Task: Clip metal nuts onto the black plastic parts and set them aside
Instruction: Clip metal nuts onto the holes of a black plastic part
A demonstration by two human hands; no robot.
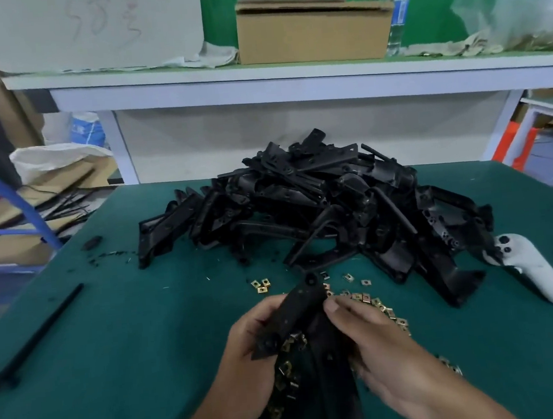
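A big heap of black plastic parts (318,202) lies on the green table (129,339). Both hands hold one black plastic part (297,311) low in the middle of the view. My left hand (250,342) grips its lower end, fingers curled round it. My right hand (362,332) grips its right edge, thumb against the part near its top. Whether a nut is between the right fingers is hidden. Several brass-coloured metal nuts (382,307) lie scattered under and beside my hands, with a few more nuts (261,285) further up.
A white handheld controller (535,273) lies at the right beside the heap. A long black strip (42,333) lies at the table's left. A white shelf (256,74) behind carries a cardboard box (313,34), a water bottle (396,8) and a plastic bag (514,1).
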